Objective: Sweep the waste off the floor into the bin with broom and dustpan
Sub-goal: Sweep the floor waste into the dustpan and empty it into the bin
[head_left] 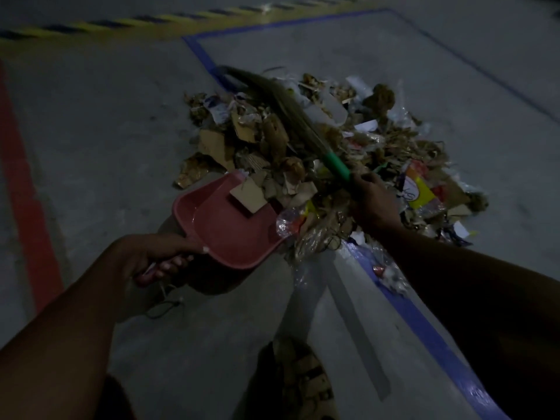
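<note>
Leftmost, one left hand [157, 259] has its fingers curled round the handle of one red dustpan [230, 225], whose mouth meets the near left edge of a single heap of waste [327, 153]; one cardboard scrap [248, 197] lies on the pan. Across the heap slants one broom [291, 116], bristles far left, green handle near right, gripped by one right hand [374, 201] with fingers closed about it. Dim grey concrete floor [121, 131] carries one red stripe [27, 189] at left, a blue taped outline [424, 325] round the heap, and yellow-black hazard striping [127, 24] along the far edge. No bin can be made out.
</note>
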Action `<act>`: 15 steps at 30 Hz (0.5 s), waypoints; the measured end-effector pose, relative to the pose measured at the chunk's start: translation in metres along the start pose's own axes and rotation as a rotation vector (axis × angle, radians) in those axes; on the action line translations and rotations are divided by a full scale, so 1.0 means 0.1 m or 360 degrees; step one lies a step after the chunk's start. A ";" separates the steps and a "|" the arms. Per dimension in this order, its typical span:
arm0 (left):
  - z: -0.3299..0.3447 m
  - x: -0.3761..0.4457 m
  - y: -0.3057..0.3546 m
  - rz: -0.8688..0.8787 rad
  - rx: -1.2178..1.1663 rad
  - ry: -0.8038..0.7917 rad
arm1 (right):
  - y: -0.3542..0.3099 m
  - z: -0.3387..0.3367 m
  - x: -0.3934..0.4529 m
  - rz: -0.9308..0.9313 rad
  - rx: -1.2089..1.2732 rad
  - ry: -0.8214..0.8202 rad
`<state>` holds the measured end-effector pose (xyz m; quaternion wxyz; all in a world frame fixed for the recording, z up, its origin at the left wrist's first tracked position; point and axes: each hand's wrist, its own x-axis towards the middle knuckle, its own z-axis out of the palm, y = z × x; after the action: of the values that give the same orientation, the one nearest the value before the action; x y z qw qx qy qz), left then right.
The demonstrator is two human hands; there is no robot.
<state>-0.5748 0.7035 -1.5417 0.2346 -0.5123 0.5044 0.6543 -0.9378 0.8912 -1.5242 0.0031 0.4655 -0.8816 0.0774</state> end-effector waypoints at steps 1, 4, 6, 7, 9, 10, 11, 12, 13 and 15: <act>0.01 0.02 0.00 0.0012 -0.0012 -0.0022 | 0.02 -0.02 -0.06 0.0010 -0.0014 0.0023; 0.00 0.05 -0.03 0.0013 -0.0015 -0.0067 | 0.02 0.02 -0.26 0.0048 0.0008 0.0049; -0.01 0.05 -0.01 0.0006 0.0052 0.0001 | 0.05 0.06 -0.38 0.0175 0.0037 -0.0002; -0.01 0.03 0.01 0.0000 0.0072 0.0029 | 0.07 0.08 -0.44 0.0248 0.0024 -0.0027; 0.01 0.00 0.06 -0.0012 0.0064 0.0027 | 0.09 0.13 -0.51 0.0330 -0.0020 -0.0041; 0.03 -0.02 0.08 -0.0016 0.0056 0.0014 | 0.09 0.14 -0.54 0.0337 -0.0024 -0.0050; 0.05 -0.03 0.11 -0.0021 0.0056 0.0005 | 0.08 0.16 -0.56 0.0327 -0.0009 -0.0065; 0.06 -0.05 0.13 -0.0028 0.0060 0.0002 | 0.05 0.17 -0.57 0.0294 0.0002 -0.0087; 0.08 -0.06 0.15 -0.0035 0.0061 0.0003 | 0.01 0.18 -0.58 0.0249 0.0008 -0.0114; 0.11 -0.07 0.17 -0.0050 0.0055 0.0008 | -0.07 0.20 -0.59 0.0160 0.0009 -0.0162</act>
<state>-0.5908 0.7081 -1.5286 0.2525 -0.5177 0.5081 0.6404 -0.8973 0.9326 -1.5480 -0.0470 0.4241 -0.9026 0.0562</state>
